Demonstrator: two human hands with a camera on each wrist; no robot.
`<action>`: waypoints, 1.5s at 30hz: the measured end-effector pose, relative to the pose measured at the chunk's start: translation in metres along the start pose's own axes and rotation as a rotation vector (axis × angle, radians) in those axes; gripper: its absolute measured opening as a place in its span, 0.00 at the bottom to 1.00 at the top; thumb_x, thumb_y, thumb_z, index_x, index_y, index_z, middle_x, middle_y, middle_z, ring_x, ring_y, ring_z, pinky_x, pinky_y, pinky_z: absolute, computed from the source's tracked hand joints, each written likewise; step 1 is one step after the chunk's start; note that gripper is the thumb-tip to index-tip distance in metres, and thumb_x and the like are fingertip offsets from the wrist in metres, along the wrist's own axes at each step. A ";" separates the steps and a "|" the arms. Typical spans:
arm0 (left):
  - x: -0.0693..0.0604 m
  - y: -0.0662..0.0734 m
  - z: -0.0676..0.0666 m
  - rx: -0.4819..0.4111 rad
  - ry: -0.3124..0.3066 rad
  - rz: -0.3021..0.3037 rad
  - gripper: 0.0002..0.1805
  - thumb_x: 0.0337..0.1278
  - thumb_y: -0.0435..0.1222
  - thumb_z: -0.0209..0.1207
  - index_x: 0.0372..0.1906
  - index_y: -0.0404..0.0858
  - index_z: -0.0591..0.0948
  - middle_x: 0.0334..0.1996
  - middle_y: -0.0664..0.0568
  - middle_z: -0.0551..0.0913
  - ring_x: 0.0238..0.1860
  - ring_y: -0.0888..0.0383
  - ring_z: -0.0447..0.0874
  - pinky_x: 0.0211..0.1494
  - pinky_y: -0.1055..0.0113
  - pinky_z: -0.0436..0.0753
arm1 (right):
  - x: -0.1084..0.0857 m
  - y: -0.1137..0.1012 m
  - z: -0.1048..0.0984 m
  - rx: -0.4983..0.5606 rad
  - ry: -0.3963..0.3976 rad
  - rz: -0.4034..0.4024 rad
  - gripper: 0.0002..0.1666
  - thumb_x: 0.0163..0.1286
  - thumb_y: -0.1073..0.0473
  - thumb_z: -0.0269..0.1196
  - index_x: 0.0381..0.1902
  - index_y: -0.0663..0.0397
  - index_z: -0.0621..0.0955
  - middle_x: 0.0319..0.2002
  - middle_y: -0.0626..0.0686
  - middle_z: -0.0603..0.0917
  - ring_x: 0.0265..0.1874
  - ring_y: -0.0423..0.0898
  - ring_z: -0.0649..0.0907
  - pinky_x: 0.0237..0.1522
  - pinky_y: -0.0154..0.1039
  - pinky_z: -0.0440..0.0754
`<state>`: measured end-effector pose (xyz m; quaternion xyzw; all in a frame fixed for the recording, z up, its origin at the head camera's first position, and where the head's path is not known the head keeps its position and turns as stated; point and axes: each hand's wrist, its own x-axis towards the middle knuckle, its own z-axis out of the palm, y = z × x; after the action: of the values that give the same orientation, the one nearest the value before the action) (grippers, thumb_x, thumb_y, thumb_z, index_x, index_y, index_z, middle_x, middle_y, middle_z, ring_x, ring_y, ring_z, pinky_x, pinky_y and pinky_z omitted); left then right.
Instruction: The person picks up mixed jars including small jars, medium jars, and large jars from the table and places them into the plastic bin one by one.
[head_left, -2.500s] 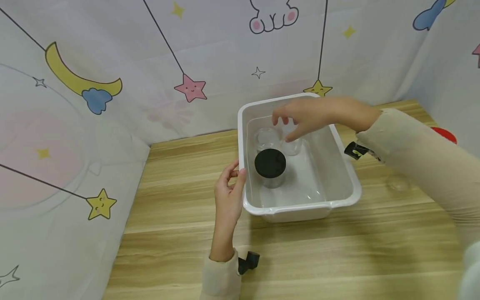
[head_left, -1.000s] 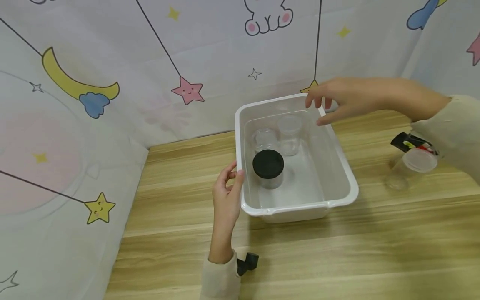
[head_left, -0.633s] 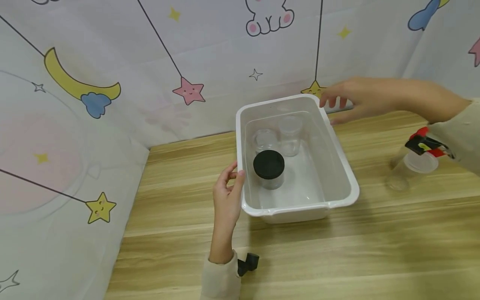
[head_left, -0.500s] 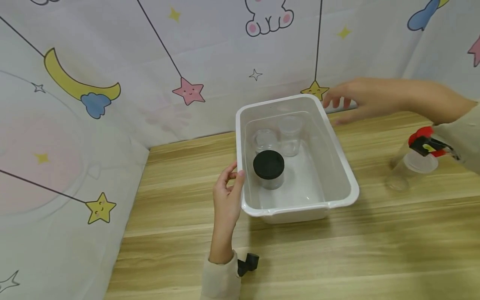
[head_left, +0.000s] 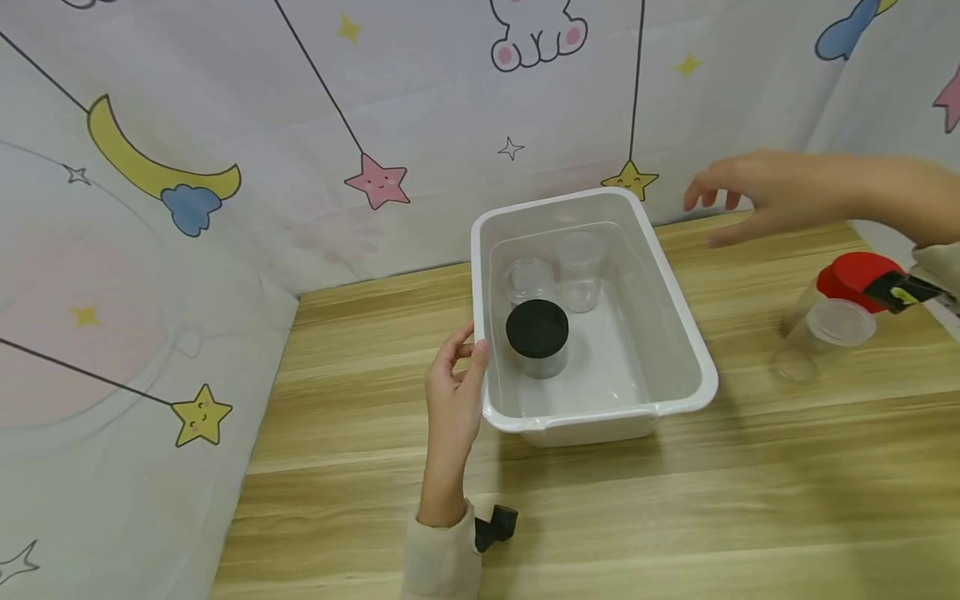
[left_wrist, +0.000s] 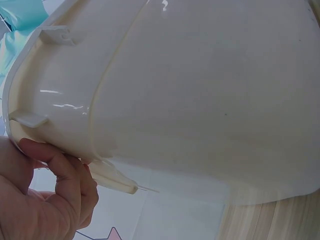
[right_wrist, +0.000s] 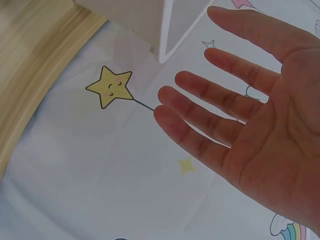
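Note:
A white plastic basin [head_left: 611,367] stands on the wooden table. My left hand [head_left: 455,383] pinches its left rim, thumb on top and fingers beneath; the left wrist view shows the fingers curled against the basin's outer wall [left_wrist: 165,100]. Inside are a clear jar with a black lid [head_left: 537,329], a short clear jar [head_left: 529,279] and a taller clear jar [head_left: 581,267]. My right hand [head_left: 787,196] hovers right of the basin's back corner, holding nothing. In the right wrist view that hand [right_wrist: 270,125] shows its palm, fingers extended and spread.
To the right of the basin, a clear lidded jar [head_left: 828,333] stands on the wooden table [head_left: 375,467]. Just behind it is a container with a red lid [head_left: 862,279], partly covered by the right wrist camera. A printed white cloth [head_left: 435,108] hangs along the back and left.
My right hand has come out of the basin and moved right through the air, fingers empty. The red lid and clear jar on the right are uncovered. My left hand keeps its place.

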<state>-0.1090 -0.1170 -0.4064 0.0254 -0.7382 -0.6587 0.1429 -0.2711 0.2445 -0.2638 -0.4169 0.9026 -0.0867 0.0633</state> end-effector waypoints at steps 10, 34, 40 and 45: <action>0.000 0.002 0.001 -0.008 0.001 0.010 0.21 0.72 0.38 0.58 0.64 0.33 0.77 0.41 0.40 0.78 0.34 0.31 0.85 0.37 0.56 0.87 | -0.013 0.014 -0.001 -0.019 -0.029 0.090 0.26 0.62 0.54 0.73 0.55 0.59 0.78 0.52 0.58 0.81 0.45 0.55 0.81 0.45 0.54 0.82; 0.000 0.004 0.001 0.001 -0.002 0.004 0.21 0.72 0.38 0.57 0.64 0.33 0.76 0.41 0.41 0.77 0.34 0.33 0.85 0.39 0.49 0.87 | -0.061 0.052 0.008 -0.072 -0.096 0.215 0.29 0.59 0.57 0.74 0.54 0.64 0.77 0.49 0.63 0.80 0.43 0.60 0.80 0.44 0.60 0.81; 0.000 0.003 0.001 0.009 0.006 0.009 0.21 0.72 0.38 0.58 0.64 0.33 0.77 0.41 0.40 0.78 0.34 0.32 0.85 0.38 0.54 0.87 | -0.069 0.058 0.015 -0.083 -0.094 0.265 0.31 0.57 0.57 0.76 0.54 0.64 0.77 0.48 0.64 0.79 0.43 0.61 0.80 0.44 0.61 0.82; 0.000 0.003 0.000 0.018 0.006 0.009 0.21 0.72 0.38 0.57 0.64 0.33 0.77 0.41 0.40 0.78 0.34 0.33 0.85 0.38 0.56 0.87 | -0.076 0.063 0.022 -0.085 -0.093 0.285 0.32 0.56 0.58 0.76 0.54 0.66 0.76 0.48 0.64 0.79 0.44 0.61 0.79 0.43 0.59 0.83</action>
<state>-0.1083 -0.1161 -0.4033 0.0254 -0.7438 -0.6513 0.1477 -0.2649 0.3407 -0.2955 -0.2904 0.9516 -0.0192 0.0992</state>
